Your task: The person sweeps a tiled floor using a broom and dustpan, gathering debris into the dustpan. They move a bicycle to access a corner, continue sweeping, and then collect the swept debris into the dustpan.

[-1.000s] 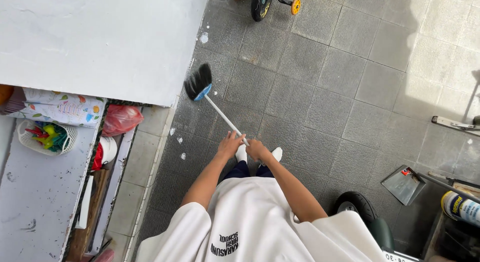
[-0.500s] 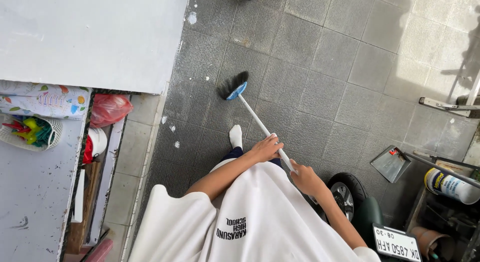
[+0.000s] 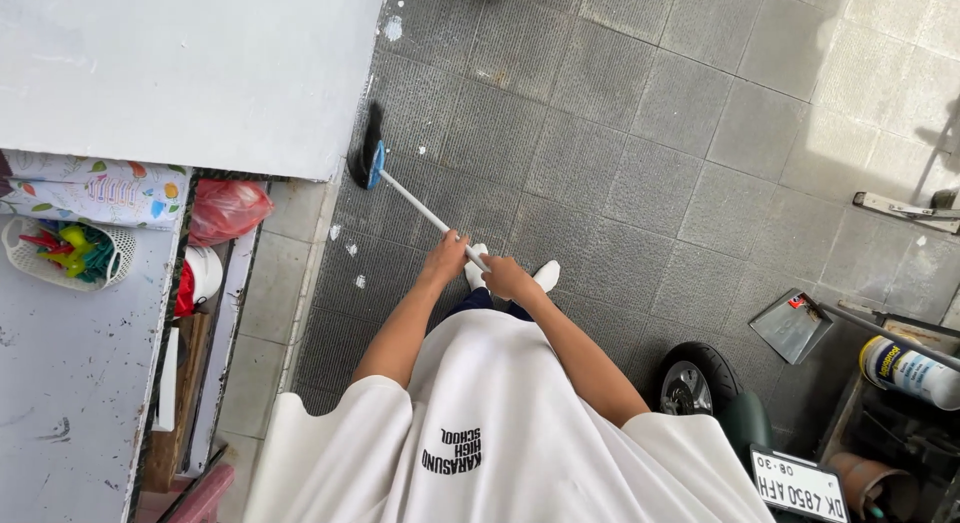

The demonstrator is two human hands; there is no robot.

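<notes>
At nine o'clock, a white basket (image 3: 62, 253) on the tabletop (image 3: 70, 383) holds coloured pegs. Left hand (image 3: 447, 260) and right hand (image 3: 510, 279) each keep a closed grip on the broom (image 3: 400, 191), its bristles at eleven o'clock. A dustpan (image 3: 790, 326) lies at three o'clock.

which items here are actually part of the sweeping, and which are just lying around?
In use:
- broom, bristles at the foot of the white wall
- left hand and right hand, both gripping its white handle
- grey tiled floor
- metal dustpan, likely next, untouched

Lying about:
- red plastic bag
- basket of coloured pegs
- scooter wheel
- spray can
</notes>
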